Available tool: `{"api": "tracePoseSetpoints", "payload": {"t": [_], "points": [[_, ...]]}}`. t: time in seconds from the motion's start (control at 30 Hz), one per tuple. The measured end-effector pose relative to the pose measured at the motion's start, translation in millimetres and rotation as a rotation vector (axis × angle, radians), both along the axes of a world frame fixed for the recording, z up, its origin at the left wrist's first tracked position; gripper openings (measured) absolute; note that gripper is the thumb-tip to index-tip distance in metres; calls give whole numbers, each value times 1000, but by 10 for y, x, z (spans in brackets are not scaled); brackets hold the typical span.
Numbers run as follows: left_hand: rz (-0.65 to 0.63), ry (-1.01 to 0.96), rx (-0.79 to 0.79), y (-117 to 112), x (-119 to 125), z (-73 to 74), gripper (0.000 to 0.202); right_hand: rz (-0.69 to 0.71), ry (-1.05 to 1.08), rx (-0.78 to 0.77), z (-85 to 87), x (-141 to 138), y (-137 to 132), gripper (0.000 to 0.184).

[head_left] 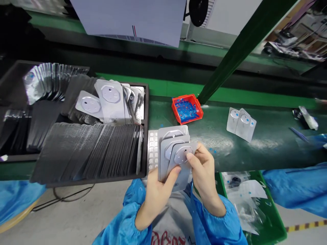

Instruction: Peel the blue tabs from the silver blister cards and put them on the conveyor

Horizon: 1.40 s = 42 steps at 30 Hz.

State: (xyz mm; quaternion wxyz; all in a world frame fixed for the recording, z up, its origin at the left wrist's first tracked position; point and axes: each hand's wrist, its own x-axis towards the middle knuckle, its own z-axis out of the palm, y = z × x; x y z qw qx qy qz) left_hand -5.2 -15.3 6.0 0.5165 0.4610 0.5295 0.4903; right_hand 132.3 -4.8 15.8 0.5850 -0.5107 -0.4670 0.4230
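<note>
My left hand point(160, 190) grips a small fan of flat silver-grey plates point(163, 149) from below, its thumb across the front one. Each plate carries a raised round disc with a small dark hole. My right hand point(204, 170) pinches the upper right corner of the front plate point(180, 170), thumb beside its disc. Directly left of my hands stands a dark tray point(146, 136) with long rows of upright dark-edged plates point(102, 149). Several loose plates point(112, 105) with discs lie on top of the rows. Behind the held plates, a white gridded sheet point(152, 146) is partly hidden.
A red bin point(178, 117) of small blue and red bits sits beyond my hands, near a slanted green post point(230, 58). More plates point(241, 124) lie on the green table point(219, 156) to the right. Below is a green crate point(274, 217) with plastic bags. Blue sleeves point(296, 190) show at right.
</note>
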Motion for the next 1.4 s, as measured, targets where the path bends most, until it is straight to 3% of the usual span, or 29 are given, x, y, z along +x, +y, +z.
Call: {"api": "tracePoseSetpoints", "payload": {"t": [0.13, 0.3, 0.47, 0.57, 0.67, 0.8, 0.87, 0.93, 1.17, 1.4], "points": [[25, 40, 14, 7, -9, -84, 22, -107, 43, -13, -38, -106, 9, 19], [2, -13, 15, 56, 3, 14, 21, -159, 42, 38, -59, -194, 27, 15], [20, 30, 18, 42, -13, 7, 24, -167, -8, 48, -50, -213, 28, 17], [55, 63, 30, 19, -42, -52, 23, -73, -53, 53, -30, -174, 24, 15], [85, 76, 6, 13, -74, -82, 24, -7, -208, 92, 3, -90, 18, 19], [131, 109, -14, 13, -98, -96, 29, -270, -709, 425, 85, 57, 11, 43], [133, 137, -2, 15, -101, -98, 30, -297, -956, 582, 146, 120, 15, 38], [116, 143, 41, 23, -103, -85, 28, -253, -1097, 645, 208, 163, 25, 31], [52, 149, 210, 68, -129, 26, 21, -185, -1245, 723, 287, 209, 82, 18], [82, 140, 135, -5, -107, -80, 30, -225, -1249, 852, 168, 250, 64, 7]]}}
